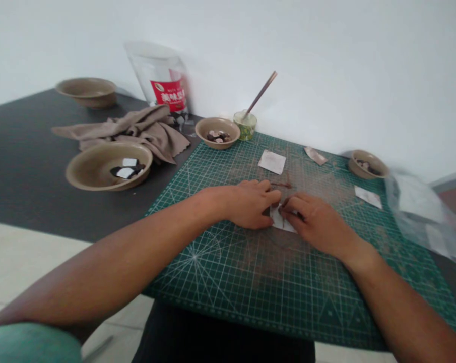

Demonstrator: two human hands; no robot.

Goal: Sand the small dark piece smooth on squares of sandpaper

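A small white paper square point(287, 225) lies on the green cutting mat point(228, 282) between my hands. My left hand point(250, 204) rests at the paper's left edge, palm down, its thumb and fingers apart. From the right, my right hand point(318, 219) reaches over the paper, thumb and fingers pinched together. At those fingertips is something small and dark, mostly hidden, and I cannot make out what it is. A thin reddish-brown twig-like strip point(282, 185) lies on the mat just beyond my hands.
Another white square point(272, 162), a curled scrap point(316, 155) and a white piece point(368, 196) lie farther off. Around the mat are bowls point(217, 126) point(379, 169) point(74, 174), a green cup point(250, 132) with a stick point(263, 92), a cloth point(137, 128), a clear jar point(146, 75) and a plastic bag point(416, 217).
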